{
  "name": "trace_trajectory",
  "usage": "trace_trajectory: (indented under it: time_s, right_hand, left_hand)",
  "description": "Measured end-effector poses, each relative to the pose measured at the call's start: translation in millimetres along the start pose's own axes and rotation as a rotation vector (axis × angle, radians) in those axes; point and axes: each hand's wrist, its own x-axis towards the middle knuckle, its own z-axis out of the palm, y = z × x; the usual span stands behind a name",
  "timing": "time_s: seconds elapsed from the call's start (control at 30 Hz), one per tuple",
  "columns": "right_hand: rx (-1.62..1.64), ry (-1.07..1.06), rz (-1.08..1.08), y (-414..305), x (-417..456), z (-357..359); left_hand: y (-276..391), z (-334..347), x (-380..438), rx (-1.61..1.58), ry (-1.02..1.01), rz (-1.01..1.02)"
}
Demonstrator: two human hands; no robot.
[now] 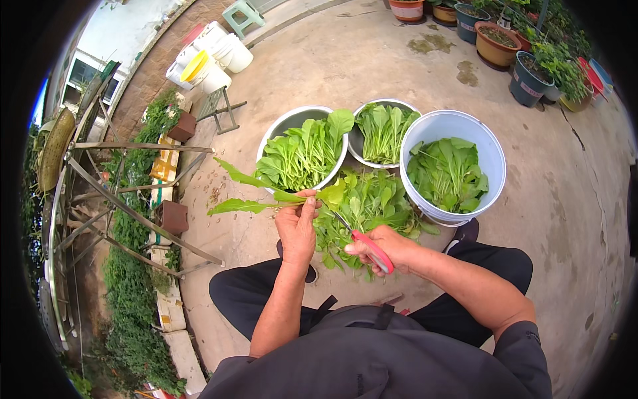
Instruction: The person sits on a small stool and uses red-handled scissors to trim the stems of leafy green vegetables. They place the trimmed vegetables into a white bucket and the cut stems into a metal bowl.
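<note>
My left hand [299, 224] pinches a leafy green plant [244, 205] at its stem end, the long leaves pointing left. My right hand [381, 249] grips red-handled scissors [371, 249], whose blades reach up beside the pinched stems and a yellowish leaf. Below and beyond the hands a loose pile of leafy greens [369, 199] lies on the concrete. Behind it stand a metal basin [269, 139] with bundled greens, a smaller metal basin [355, 142] with more greens, and, at the right, a white plastic bucket [491, 184] part filled with greens.
A folding stool frame [219, 109] and white buckets [234, 55] stand at the upper left, with a green plastic stool [242, 17] behind. Metal rods [144, 214] reach in from the left beside planters. Potted plants [531, 75] line the upper right. My bent legs flank the pile.
</note>
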Motion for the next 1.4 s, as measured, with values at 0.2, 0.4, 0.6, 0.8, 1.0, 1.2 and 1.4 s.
trace_trajectory:
  time_s: [0.2,0.4,0.6,0.8,1.0,1.2,1.4]
  right_hand:
    - [0.121,-0.028,0.055,0.8,1.5,-4.7]
    - [0.146,-0.052,0.054,-0.4,-0.5,-4.7]
    - [0.110,-0.096,0.081,0.9,-0.5,-3.7]
    - [0.064,-0.126,0.127,4.1,-1.5,1.2]
    - [0.058,-0.142,0.137,4.8,-1.5,3.0]
    - [0.074,-0.126,0.141,6.0,1.3,2.3]
    - [0.084,-0.078,0.137,4.3,2.0,2.1]
  left_hand:
    - [2.3,-2.4,1.4,-0.083,-0.015,-0.082]
    - [-0.7,-5.4,5.6,-0.203,0.053,-0.211]
    - [-14.7,-10.4,10.9,-0.224,0.145,-0.214]
    - [-18.2,-10.2,12.7,-0.218,0.214,-0.188]
    - [-15.4,-7.5,11.3,-0.206,0.230,-0.179]
    - [-18.7,-4.6,8.0,-0.135,0.180,-0.127]
    - [-19.7,-1.3,4.5,-0.172,0.150,-0.129]
